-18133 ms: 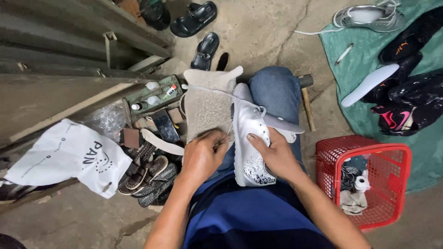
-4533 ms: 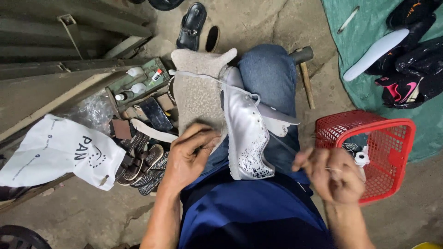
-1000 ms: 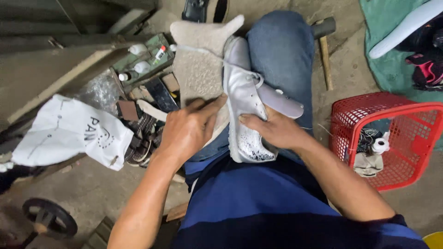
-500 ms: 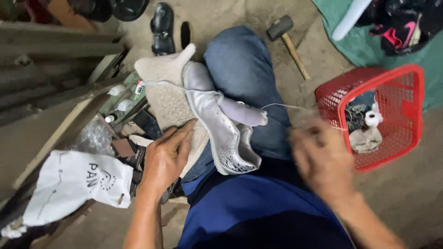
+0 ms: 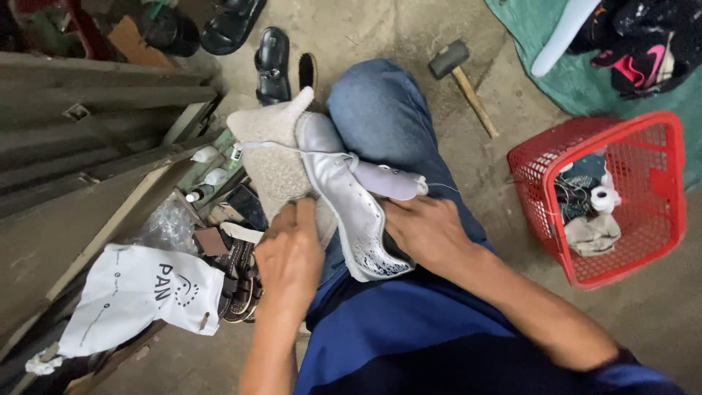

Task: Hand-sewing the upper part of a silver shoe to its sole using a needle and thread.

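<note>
Now back from its pull | right hand [image 5: 424, 230] fingers closed on white shoe [image 5: 351, 212] | left hand [image 5: 289, 256] grips its sole.

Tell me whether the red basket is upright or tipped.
Upright: the red basket stands on the floor, open top up, with rolls and cloth inside.

Soft, even daylight with faint shadows and no glare; the top left corner is dim, edges bend slightly, focus sharp.

Bare concrete floor [image 5: 504, 219] lies open between the knee and red basket [image 5: 662, 190]; a hammer [image 5: 464, 80] lies beyond.
</note>
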